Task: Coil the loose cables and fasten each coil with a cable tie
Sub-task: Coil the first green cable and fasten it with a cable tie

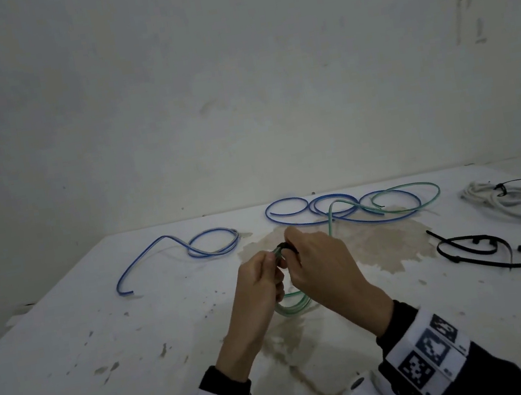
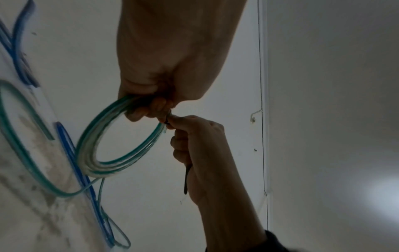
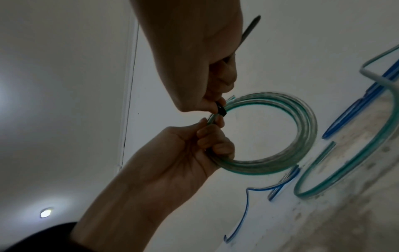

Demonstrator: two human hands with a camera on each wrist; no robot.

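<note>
spare cable ties [image 1: 483,248] lie right of the hands [image 1: 282,261], loose cables [image 1: 348,207] behind.

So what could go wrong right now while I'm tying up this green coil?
The left hand grips the green coil at one spot only, so the loops could spring apart. The right hand pinches the black cable tie, which may slip or catch only some strands. The green cable's tail trails among the blue cables and might drag them.

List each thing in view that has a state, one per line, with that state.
green cable coil: wound in loops, held off the table
black cable tie: wrapped round the coil
left hand: grips the coil
right hand: pinches the tie
blue cables: loose on the table
white cable: coiled, tied
spare cable ties: lying unused
</note>
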